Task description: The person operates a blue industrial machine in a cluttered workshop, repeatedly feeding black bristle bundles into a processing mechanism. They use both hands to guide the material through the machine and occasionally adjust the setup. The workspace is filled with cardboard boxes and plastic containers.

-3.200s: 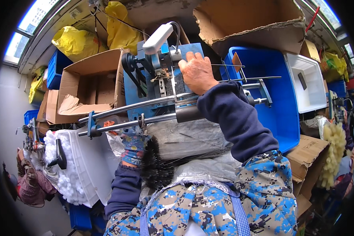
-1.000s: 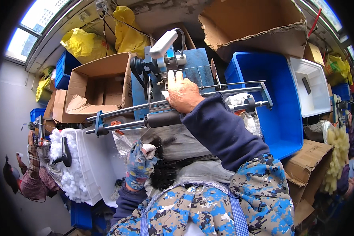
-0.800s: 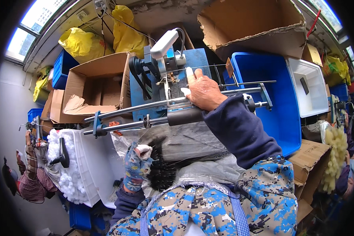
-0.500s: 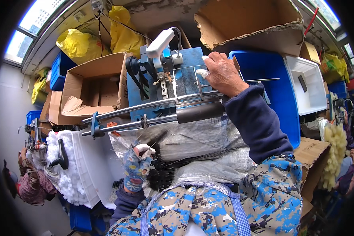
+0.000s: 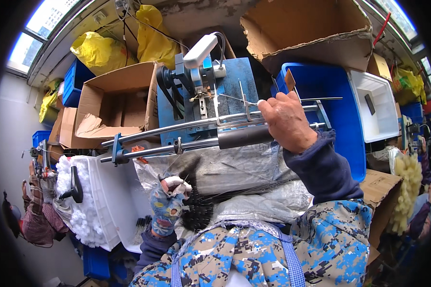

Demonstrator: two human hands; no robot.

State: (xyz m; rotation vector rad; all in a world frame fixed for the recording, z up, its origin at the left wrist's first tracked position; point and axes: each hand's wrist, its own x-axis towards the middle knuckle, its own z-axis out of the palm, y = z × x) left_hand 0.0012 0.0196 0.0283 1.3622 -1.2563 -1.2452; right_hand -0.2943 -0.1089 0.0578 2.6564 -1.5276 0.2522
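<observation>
My right hand (image 5: pixel 288 120), with white tape on a fingertip, is closed over the right part of the machine's rails. A thin metal rod (image 5: pixel 237 99) runs from its fingertips toward the middle of the blue machine (image 5: pixel 242 71). Below its wrist side lies the dark roller sleeve (image 5: pixel 244 137) on the front rail. My left hand (image 5: pixel 170 201), in a patterned blue fingerless glove with taped fingers, is closed low over my lap. What its fingers hold is hidden. Beside it lies a bundle of black bristles (image 5: pixel 196 215) with long thin wires on a grey sheet (image 5: pixel 234 167).
An open cardboard box (image 5: pixel 115 105) stands left of the machine, a larger one (image 5: pixel 311 43) behind it. A blue bin (image 5: pixel 340 143) and a white tray (image 5: pixel 376 107) are at the right. A white bin (image 5: pixel 107 205) is at left. Other people work at both edges.
My right hand has moved right and nearer, off the machine's plate to the rail. The thin wire frame beside it has shifted and now looks tilted. My left hand stays about where it was.
</observation>
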